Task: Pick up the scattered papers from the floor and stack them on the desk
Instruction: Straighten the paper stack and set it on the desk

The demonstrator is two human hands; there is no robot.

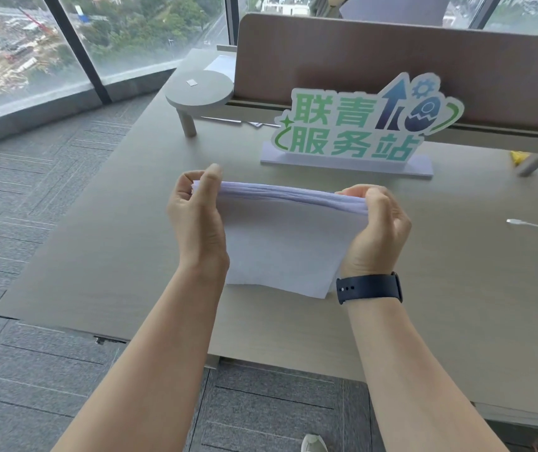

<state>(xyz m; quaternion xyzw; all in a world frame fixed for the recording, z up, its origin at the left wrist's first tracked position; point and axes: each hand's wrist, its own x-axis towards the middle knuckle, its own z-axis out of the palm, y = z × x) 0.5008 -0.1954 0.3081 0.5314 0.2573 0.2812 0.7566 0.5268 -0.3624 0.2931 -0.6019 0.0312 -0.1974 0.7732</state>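
Note:
A stack of white papers (280, 243) is held upright over the beige desk (114, 243), its lower edge resting on or just above the desktop. My left hand (197, 220) grips the stack's left side, thumb on top of the upper edge. My right hand (375, 230), with a dark watch band on the wrist, grips the right side. The top edge of the sheets sags slightly between the two hands. No loose papers show on the grey carpet in view.
A green and white sign (352, 132) stands behind the stack, before a brown divider panel (391, 60). A round grey stand (199, 89) sits at the back left. A white cable (535, 225) lies at the right. The desk's left edge borders carpet (33, 197) and windows.

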